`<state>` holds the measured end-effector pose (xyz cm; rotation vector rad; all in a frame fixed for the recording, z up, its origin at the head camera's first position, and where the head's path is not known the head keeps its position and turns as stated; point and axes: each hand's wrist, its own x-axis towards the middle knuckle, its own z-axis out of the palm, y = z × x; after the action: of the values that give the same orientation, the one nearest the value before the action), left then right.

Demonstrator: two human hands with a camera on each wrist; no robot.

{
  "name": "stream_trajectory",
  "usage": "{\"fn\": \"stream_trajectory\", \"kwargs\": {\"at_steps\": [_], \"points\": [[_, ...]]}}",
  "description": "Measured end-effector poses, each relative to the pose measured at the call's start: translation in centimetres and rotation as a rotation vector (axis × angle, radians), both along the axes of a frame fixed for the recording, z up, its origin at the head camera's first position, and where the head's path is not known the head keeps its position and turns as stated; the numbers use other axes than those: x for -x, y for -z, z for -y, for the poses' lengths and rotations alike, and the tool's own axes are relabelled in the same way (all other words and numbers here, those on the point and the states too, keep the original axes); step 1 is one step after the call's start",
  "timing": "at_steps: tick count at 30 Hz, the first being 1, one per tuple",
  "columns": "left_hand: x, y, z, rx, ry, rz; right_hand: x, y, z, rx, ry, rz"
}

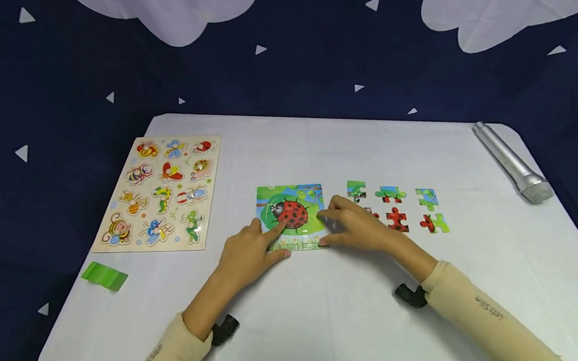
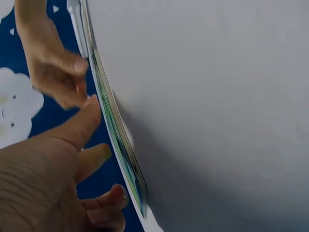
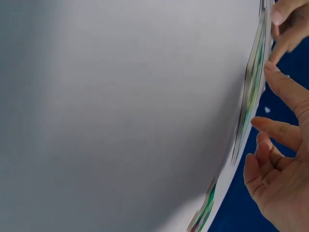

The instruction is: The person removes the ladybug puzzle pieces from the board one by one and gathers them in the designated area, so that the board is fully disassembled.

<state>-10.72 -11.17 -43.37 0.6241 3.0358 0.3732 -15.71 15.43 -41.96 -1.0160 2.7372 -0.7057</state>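
Note:
A square ladybug jigsaw board [image 1: 293,214] lies flat on the white table, its picture facing up. My left hand [image 1: 243,255] reaches in from the left, index fingertip on the picture and thumb by the lower edge. At the board's right edge is my right hand [image 1: 358,225], index finger and thumb extended and spread along that side. Edge-on, the board [image 2: 117,135] shows as a thin strip beside the left fingers. The right wrist view has the other right fingers [image 3: 265,164] loosely bent. Neither hand encloses anything.
Several loose jigsaw pieces [image 1: 397,219] lie in two rows right of the board, one partly behind the right hand. A wooden insect peg puzzle [image 1: 148,249] lies left, with a green strip [image 1: 104,276] below it. A silver microphone [image 1: 511,160] rests near the table's right edge.

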Motion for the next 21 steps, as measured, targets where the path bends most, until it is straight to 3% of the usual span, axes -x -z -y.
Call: {"fn": "stream_trajectory", "kwargs": {"at_steps": [8,18,21], "points": [[-0.5,0.2,-1.0,0.072,-0.02,-0.025,-0.6,0.2,1.7,-0.042,-0.02,-0.059],[-0.4,0.2,-1.0,0.065,-0.017,-0.02,0.0,0.7,2.4,0.032,0.036,0.05],[-0.3,0.2,-1.1,0.065,-0.019,0.0,-0.3,0.8,2.5,0.024,0.063,0.013]]}}
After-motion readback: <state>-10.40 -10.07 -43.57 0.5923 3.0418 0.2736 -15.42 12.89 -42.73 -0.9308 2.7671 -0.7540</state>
